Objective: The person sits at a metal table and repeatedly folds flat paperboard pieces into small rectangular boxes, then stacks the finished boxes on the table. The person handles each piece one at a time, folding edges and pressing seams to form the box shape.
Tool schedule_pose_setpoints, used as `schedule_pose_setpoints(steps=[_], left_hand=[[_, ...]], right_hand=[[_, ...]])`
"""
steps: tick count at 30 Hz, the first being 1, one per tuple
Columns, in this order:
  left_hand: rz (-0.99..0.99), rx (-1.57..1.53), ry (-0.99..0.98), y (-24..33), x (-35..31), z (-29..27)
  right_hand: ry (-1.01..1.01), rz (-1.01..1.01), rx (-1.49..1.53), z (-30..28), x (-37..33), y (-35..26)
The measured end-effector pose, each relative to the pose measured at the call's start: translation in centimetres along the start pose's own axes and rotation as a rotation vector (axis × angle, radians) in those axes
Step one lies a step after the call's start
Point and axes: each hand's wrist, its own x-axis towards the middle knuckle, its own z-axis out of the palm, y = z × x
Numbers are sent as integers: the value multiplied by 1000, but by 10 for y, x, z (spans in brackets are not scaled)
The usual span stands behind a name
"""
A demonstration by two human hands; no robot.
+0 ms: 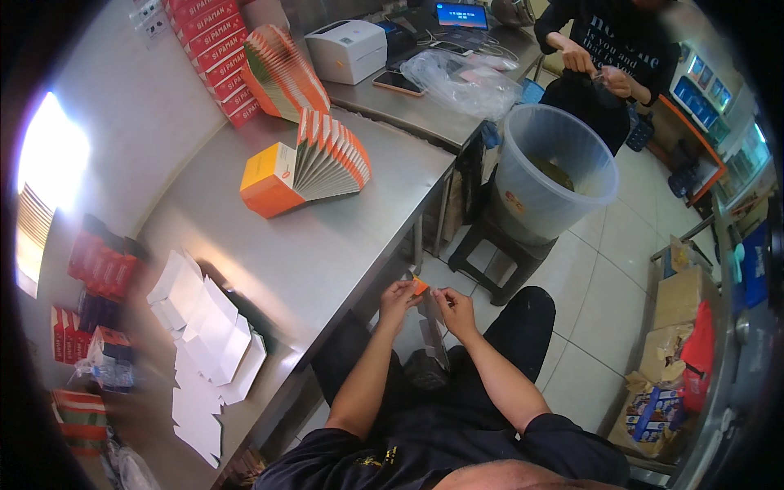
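Note:
Over my lap, my left hand (397,302) pinches the orange upper corner of a partly folded cardboard carton (433,333). My right hand (456,314) grips the same carton near its upper right edge. Its greyish-white panels hang down between my knees, and the far side is hidden. To my left on the steel table (327,269) lies a loose pile of flat carton blanks (219,339), white side up. Farther back on that table, several folded orange-and-white cartons (331,159) stand fanned out, with an orange and yellow one (269,181) at the near end.
Red boxes (214,57) are stacked against the wall. A white printer (347,51) and plastic bags (478,86) occupy the back counter. A large translucent tub (551,175) rests on a black stool (500,263) ahead. Beyond it a person (612,57) handles something small.

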Motion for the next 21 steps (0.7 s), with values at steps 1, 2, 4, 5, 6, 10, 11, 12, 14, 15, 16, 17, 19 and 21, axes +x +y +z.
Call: schedule_pose_setpoints(steps=[1, 2, 4, 5, 6, 10, 11, 12, 14, 15, 16, 17, 19, 21], left_hand=[[-29, 13, -6, 0, -1, 0], [-39, 34, -47, -1, -2, 1], [-56, 77, -128, -2, -3, 1], [-59, 100, -124, -5, -5, 3], [-60, 124, -121, -8, -7, 7], [-62, 108, -104, -17, -7, 9], [-62, 101, -107, -19, -7, 7], [-62, 96, -112, -18, -7, 6], [-66, 85, -113, -18, -7, 7], [-70, 81, -107, -17, -7, 7], [-75, 76, -101, -16, -7, 8], [-72, 81, -98, -15, -7, 8], [-66, 89, -89, -16, -8, 8], [-39, 83, -109, -19, -8, 7]], right_hand=[[6, 12, 13, 0, 0, 2], [30, 16, 24, -1, 1, 5], [77, 21, 50, 2, 7, 14], [63, 26, 83, 1, 9, 19], [49, 30, 117, 1, 11, 22], [-5, 56, 247, 3, 11, 29], [-19, 76, 260, 3, 11, 29], [-30, 96, 273, 3, 11, 30], [-38, 116, 284, 2, 12, 32], [-36, 117, 283, 2, 12, 33], [-34, 118, 281, 2, 11, 34], [-29, 112, 280, 2, 11, 34], [-19, 99, 277, 2, 11, 34], [-16, 94, 280, 1, 11, 33]])
